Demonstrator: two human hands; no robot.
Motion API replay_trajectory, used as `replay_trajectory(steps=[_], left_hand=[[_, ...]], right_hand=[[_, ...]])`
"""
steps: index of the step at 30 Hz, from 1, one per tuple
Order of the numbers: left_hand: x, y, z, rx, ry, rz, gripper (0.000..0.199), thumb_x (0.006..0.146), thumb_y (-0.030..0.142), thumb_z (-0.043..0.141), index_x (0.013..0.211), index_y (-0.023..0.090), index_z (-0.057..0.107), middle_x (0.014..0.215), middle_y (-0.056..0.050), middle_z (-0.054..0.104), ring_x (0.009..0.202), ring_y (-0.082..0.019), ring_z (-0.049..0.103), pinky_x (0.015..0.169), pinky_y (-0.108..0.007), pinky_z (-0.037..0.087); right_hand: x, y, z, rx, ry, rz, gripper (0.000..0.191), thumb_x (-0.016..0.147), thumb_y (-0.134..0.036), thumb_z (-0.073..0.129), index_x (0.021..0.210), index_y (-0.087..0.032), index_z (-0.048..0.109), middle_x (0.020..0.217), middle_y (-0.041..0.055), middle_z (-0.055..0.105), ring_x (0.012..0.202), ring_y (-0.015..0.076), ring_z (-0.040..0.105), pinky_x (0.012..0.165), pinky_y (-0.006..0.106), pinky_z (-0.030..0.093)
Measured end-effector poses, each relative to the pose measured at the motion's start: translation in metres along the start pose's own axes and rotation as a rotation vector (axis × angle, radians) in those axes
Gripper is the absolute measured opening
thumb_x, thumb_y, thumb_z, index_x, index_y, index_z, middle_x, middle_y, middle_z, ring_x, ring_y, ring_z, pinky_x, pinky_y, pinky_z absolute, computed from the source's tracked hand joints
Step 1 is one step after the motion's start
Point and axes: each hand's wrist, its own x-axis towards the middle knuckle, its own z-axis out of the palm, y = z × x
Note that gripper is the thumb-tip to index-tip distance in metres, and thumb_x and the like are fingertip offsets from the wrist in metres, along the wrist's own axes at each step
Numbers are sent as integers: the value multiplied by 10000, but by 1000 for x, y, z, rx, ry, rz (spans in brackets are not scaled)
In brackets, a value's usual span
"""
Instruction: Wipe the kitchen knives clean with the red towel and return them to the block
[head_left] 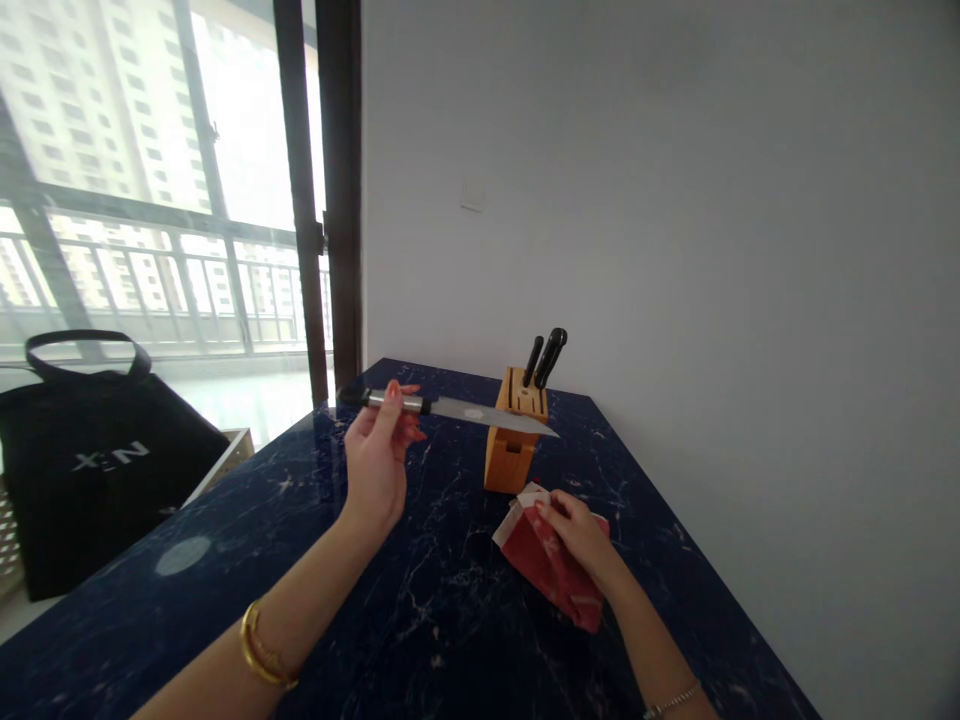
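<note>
My left hand [381, 455] is closed around the silver and black handle of a kitchen knife [491, 413], raised above the table. Its blade points right, nearly level, and passes in front of a wooden knife block [508, 462]. Two black-handled knives [547, 358] stick up from slots in the block's top. Between the fingers of my right hand [579, 530] is a red cloth [551, 565] with a white edge, hanging folded just below the blade and in front of the block. Blade and cloth are apart.
The dark blue marbled table [420, 610] runs back to a pale wall [660, 200] at the right and rear. A black bag [97, 470] with white letters stands beyond the left edge, near a glass door [225, 200]. A pale round mark [182, 556] shows on the tabletop.
</note>
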Motion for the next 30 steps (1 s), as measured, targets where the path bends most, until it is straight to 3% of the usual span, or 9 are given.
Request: replay_trajectory(steps=[2, 4, 6, 8, 16, 20, 24, 30], left_hand=[[-12, -16, -13, 1, 8, -144, 246, 695, 317, 647, 844, 121, 644, 716, 3, 621, 514, -47, 529, 537, -182, 497], [-23, -30, -24, 22, 12, -253, 271, 671, 315, 665, 849, 111, 649, 729, -17, 655, 524, -68, 573, 607, -224, 528], [-32, -39, -31, 36, -7, -312, 311, 657, 325, 674, 875, 104, 648, 711, -40, 677, 588, -121, 628, 669, -263, 535], [-38, -43, -35, 29, -39, -330, 333, 655, 331, 676, 902, 110, 641, 774, -64, 692, 689, -177, 658, 737, -307, 525], [-60, -44, -38, 31, -203, -449, 272, 719, 296, 638, 933, 128, 632, 895, -105, 688, 842, -239, 644, 841, -368, 482], [-69, -45, -39, 47, -226, -485, 285, 685, 296, 670, 927, 147, 648, 940, -101, 680, 862, -253, 636, 850, -391, 480], [-71, -50, -41, 68, -231, -470, 277, 691, 299, 663, 930, 160, 651, 937, -87, 683, 901, -250, 623, 885, -388, 460], [-77, -58, -43, 74, -273, -511, 253, 713, 280, 644, 936, 161, 644, 929, -77, 682, 904, -240, 620, 897, -392, 446]], right_hand=[[1, -1, -3, 224, 79, 64, 175, 753, -355, 496, 760, -190, 553, 716, -8, 616, 663, 155, 568, 647, 279, 428], [0, -5, -4, 625, 158, 183, 215, 714, -372, 563, 852, -208, 561, 750, -10, 643, 664, 163, 592, 667, 306, 457], [-1, -12, -3, 996, 167, 316, 266, 685, -373, 604, 892, -209, 570, 763, 4, 660, 676, 183, 611, 695, 344, 474], [-3, -21, 1, 1150, 146, 356, 236, 708, -378, 579, 873, -209, 581, 756, 10, 665, 677, 190, 617, 704, 361, 484], [-12, -50, 25, 1265, 178, 0, 153, 792, -318, 473, 895, -244, 559, 896, -4, 619, 832, 160, 575, 793, 337, 451], [-15, -57, 28, 1260, 184, 14, 168, 787, -337, 455, 842, -239, 580, 875, 13, 618, 817, 165, 574, 817, 363, 441], [-15, -53, 28, 1278, 122, 48, 290, 789, -433, 426, 810, -224, 626, 917, 33, 628, 944, 178, 554, 915, 375, 390], [-13, -42, 40, 1367, 95, 153, 169, 706, -276, 610, 861, -209, 613, 885, 20, 634, 834, 159, 583, 835, 334, 445]])
